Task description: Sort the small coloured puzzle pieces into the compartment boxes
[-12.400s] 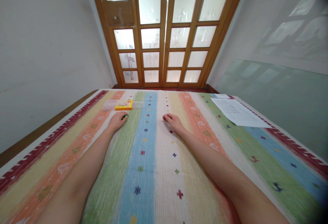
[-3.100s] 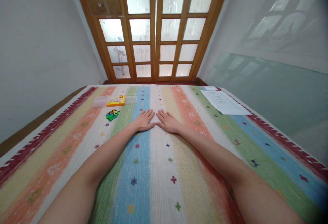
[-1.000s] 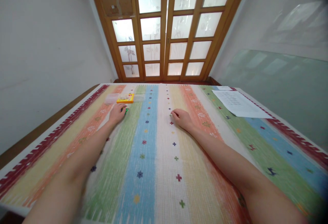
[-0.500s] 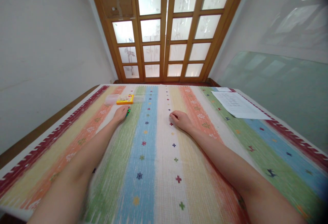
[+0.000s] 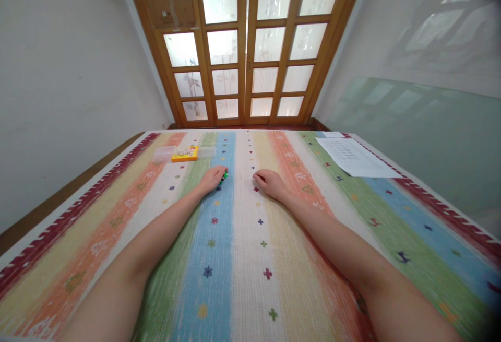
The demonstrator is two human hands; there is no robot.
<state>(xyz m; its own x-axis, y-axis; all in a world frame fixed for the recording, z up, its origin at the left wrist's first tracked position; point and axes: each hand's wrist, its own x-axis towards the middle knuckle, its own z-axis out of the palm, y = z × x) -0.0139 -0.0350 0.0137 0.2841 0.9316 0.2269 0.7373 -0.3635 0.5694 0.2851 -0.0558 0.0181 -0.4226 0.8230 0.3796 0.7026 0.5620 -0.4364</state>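
Observation:
My left hand [image 5: 212, 178] rests on the striped cloth [image 5: 235, 258] with its fingers curled over a small green and multicoloured cluster of pieces [image 5: 223, 177], which peeks out at the fingertips on the blue stripe. My right hand [image 5: 269, 182] lies a short way to the right on the white stripe, fingers curled in a loose fist. Whether it holds anything is hidden. Both forearms stretch out from the near edge.
A yellow box [image 5: 185, 154] with clear plastic containers [image 5: 163, 154] beside it sits at the far left of the cloth. A printed sheet of paper [image 5: 352, 156] lies at the far right. Wooden glazed doors [image 5: 242, 44] stand beyond, and a glass panel [image 5: 422, 138] is at the right.
My left hand has slid to the right with the green pieces, from near the yellow box onto the blue stripe. My right hand stays curled in about the same place.

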